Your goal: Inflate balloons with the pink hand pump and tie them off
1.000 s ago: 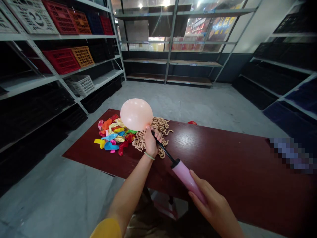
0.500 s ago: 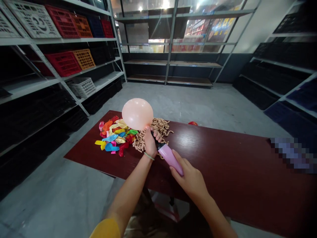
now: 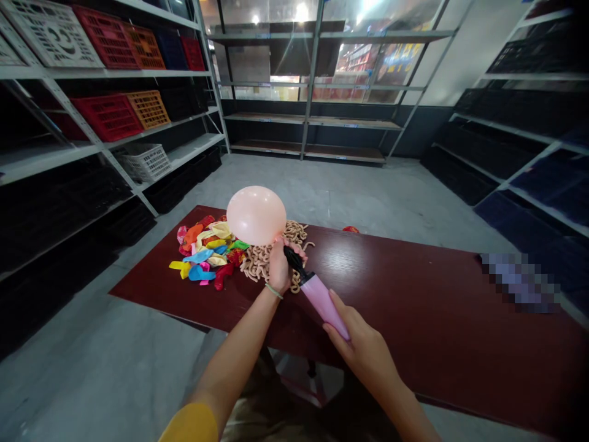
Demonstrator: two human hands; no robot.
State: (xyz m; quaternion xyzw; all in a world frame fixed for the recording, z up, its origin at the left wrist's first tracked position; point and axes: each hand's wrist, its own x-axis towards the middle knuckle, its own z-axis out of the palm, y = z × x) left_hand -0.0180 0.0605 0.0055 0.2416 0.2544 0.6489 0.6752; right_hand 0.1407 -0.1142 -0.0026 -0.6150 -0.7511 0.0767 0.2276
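Note:
A round, inflated pale-pink balloon (image 3: 256, 215) rises above my left hand (image 3: 279, 265), whose fingers are closed about its neck. The pink balloon pump (image 3: 323, 305) is gripped in my right hand (image 3: 361, 337), pointing up and left. Its black end (image 3: 294, 259) reaches to my left fingers. They hide where the pump meets the balloon neck, so I cannot tell whether the two are joined. Left of my left hand lies a pile of flat, colourful balloons (image 3: 202, 248). Tan, unfilled long balloons (image 3: 257, 263) lie heaped behind and beside that hand.
Everything lies on a dark red-brown table (image 3: 391, 276). A blurred purple item (image 3: 519, 282) lies near its right end, and a small red thing (image 3: 350, 229) shows beyond the far edge. Shelves with plastic crates (image 3: 108, 116) stand left; metal racks (image 3: 313, 120) stand at the back.
My right hand has drawn the pump's pink body down and right, away from my left hand, so more of the black part shows. The balloon stays in my left hand. The view has shifted slightly.

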